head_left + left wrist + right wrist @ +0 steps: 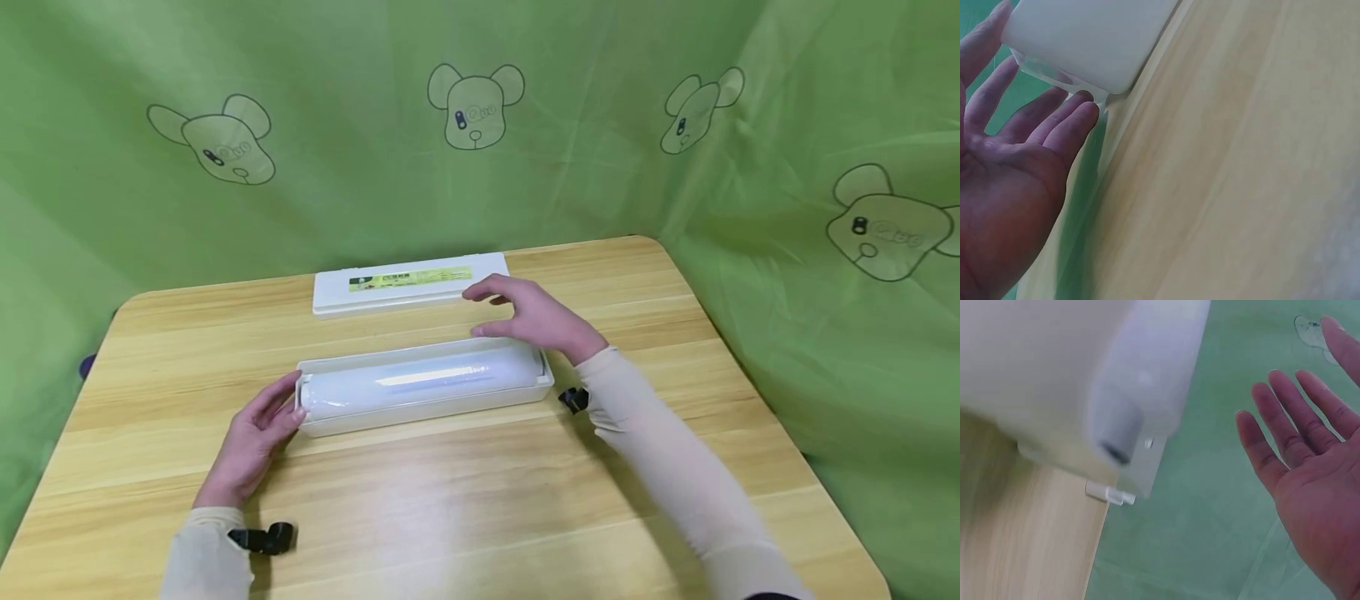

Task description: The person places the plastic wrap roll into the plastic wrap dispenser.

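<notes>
A long white box [427, 410] lies across the middle of the table, its top off. Inside it is a shiny roll of cling film [420, 382]. At the box's left end, my left hand [251, 437] grips the corners, thumb at the front and fingers round the end; the left wrist view shows the fingertips [1088, 100] at the box's lower edge. My right hand [528, 312] hovers over the right rear part of the box, fingers spread and holding nothing. From the right wrist view, the roll's end [1119, 428] looks blurred beside the open palm.
Behind the box lies a white lid [330, 292] with a green and yellow label [412, 277]. The wooden table [465, 517] ends at a green curtain [570, 183] printed with bear heads. A black wrist-worn mount [270, 537] sticks out from the left sleeve.
</notes>
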{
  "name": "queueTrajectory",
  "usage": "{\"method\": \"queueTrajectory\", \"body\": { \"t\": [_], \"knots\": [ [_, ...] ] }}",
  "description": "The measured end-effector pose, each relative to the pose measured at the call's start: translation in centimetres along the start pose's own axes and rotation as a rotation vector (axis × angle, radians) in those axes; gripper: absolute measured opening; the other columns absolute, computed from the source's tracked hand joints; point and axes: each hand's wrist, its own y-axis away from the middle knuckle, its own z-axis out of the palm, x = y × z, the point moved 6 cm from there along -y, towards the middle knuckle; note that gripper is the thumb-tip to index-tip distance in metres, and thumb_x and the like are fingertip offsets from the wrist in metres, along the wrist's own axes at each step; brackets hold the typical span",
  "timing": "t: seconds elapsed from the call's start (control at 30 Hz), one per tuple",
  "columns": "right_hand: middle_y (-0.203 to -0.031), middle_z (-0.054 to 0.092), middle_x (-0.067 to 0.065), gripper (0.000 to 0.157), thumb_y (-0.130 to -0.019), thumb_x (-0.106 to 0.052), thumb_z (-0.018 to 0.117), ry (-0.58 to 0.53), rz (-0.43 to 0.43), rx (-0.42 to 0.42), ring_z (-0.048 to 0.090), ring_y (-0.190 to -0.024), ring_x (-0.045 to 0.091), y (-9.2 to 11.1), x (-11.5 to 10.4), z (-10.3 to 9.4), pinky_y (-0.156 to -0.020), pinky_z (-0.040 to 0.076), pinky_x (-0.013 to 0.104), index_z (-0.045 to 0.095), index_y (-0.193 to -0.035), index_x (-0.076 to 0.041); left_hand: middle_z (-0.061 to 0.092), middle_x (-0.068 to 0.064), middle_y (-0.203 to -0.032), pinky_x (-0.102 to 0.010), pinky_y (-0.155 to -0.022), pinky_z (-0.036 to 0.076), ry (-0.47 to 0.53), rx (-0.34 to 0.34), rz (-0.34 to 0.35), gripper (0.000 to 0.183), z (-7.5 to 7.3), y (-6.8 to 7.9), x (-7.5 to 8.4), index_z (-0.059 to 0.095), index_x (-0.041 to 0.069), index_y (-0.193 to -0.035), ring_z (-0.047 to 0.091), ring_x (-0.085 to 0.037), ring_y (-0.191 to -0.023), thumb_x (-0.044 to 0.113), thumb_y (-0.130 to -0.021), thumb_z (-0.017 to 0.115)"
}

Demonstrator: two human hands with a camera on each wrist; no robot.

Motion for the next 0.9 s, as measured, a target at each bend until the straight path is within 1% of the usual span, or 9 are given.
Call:
{"method": "queueTrajectory", "body": {
  "t": [0.1,0.2,0.27,0.33,0.47,0.5,0.63,0.7,0.9],
  "knots": [
    [-0.13,0.059,0.008,0.054,-0.084,-0.022,0.08,-0.031,0.005,0.006,0.053,-0.119,0.021,-0.2,0.4,-0.5,-0.105,0.041,0.037,0.059,-0.13,-0.004,0.035,-0.015,-0.153,-0.023,-0.101,0.044,0.002,0.001,-0.003,0.059,0.0,0.1,0.0,0.034,0.0,-0.15,0.052,-0.002,-0.119,0.001,-0.097,0.06],
    [-0.132,0.057,0.011,0.057,-0.084,-0.02,0.081,-0.069,0.007,0.012,0.052,-0.121,0.027,-0.4,0.8,-0.9,-0.107,0.04,0.04,0.057,-0.132,-0.002,0.036,-0.014,-0.153,-0.024,-0.101,0.043,0.012,0.0,-0.003,0.059,0.0,0.1,-0.1,0.034,0.0,-0.15,0.052,-0.002,-0.12,0.001,-0.097,0.06],
    [-0.133,0.056,0.015,0.056,-0.085,-0.014,0.079,-0.084,0.01,0.014,0.05,-0.123,0.033,-0.5,0.7,-1.1,-0.109,0.038,0.044,0.055,-0.133,0.002,0.037,-0.013,-0.152,-0.024,-0.101,0.043,0.018,-0.001,0.0,0.059,0.0,0.1,-0.1,0.034,0.0,-0.15,0.052,-0.002,-0.12,0.0,-0.097,0.059],
    [-0.135,0.055,0.015,0.058,-0.084,-0.012,0.079,-0.088,0.013,0.024,0.048,-0.124,0.036,-0.7,1.0,-1.3,-0.11,0.037,0.044,0.054,-0.134,0.002,0.038,-0.012,-0.152,-0.024,-0.101,0.043,0.023,-0.001,0.005,0.058,-0.1,0.1,-0.1,0.035,0.0,-0.15,0.052,-0.002,-0.12,0.0,-0.097,0.059],
    [-0.136,0.054,0.016,0.058,-0.084,-0.01,0.079,-0.105,0.029,0.052,0.048,-0.125,0.036,-0.8,1.1,-1.8,-0.11,0.036,0.045,0.053,-0.135,0.002,0.04,-0.01,-0.15,-0.024,-0.1,0.044,0.025,0.003,0.008,0.058,-0.1,0.0,-0.2,0.035,0.0,-0.15,0.053,-0.002,-0.119,-0.001,-0.097,0.059],
    [-0.136,0.054,0.015,0.058,-0.084,-0.01,0.079,-0.109,0.032,0.061,0.048,-0.125,0.035,-0.9,1.3,-1.9,-0.11,0.036,0.046,0.053,-0.135,0.002,0.039,-0.011,-0.151,-0.024,-0.1,0.044,0.023,0.005,0.005,0.058,-0.1,0.0,-0.2,0.035,0.0,-0.15,0.053,-0.002,-0.119,0.0,-0.097,0.06],
    [-0.136,0.051,0.023,0.056,-0.084,-0.003,0.077,-0.134,0.042,0.076,0.047,-0.126,0.035,-0.7,0.2,-2.6,-0.11,0.034,0.052,0.052,-0.134,0.007,0.033,-0.017,-0.154,-0.024,-0.101,0.043,0.01,0.003,-0.004,0.059,0.1,-0.2,-0.2,0.035,0.001,-0.15,0.052,-0.002,-0.12,0.001,-0.097,0.06],
    [-0.136,0.051,0.024,0.056,-0.085,-0.003,0.077,-0.139,0.045,0.081,0.047,-0.126,0.035,-0.7,0.2,-2.9,-0.111,0.034,0.053,0.052,-0.134,0.008,0.031,-0.019,-0.154,-0.024,-0.101,0.043,0.007,0.003,-0.002,0.059,0.1,-0.2,-0.2,0.035,0.001,-0.15,0.052,-0.002,-0.12,0.002,-0.097,0.06],
    [-0.139,0.048,0.025,0.06,-0.084,-0.003,0.076,-0.148,0.075,0.069,0.042,-0.129,0.04,-1.4,1.3,-3.0,-0.112,0.032,0.053,0.049,-0.135,0.01,0.041,-0.009,-0.15,-0.024,-0.101,0.043,0.025,0.005,0.012,0.058,-0.1,-0.1,-0.1,0.036,0.001,-0.149,0.052,-0.002,-0.12,-0.001,-0.097,0.059]
  ]
}}
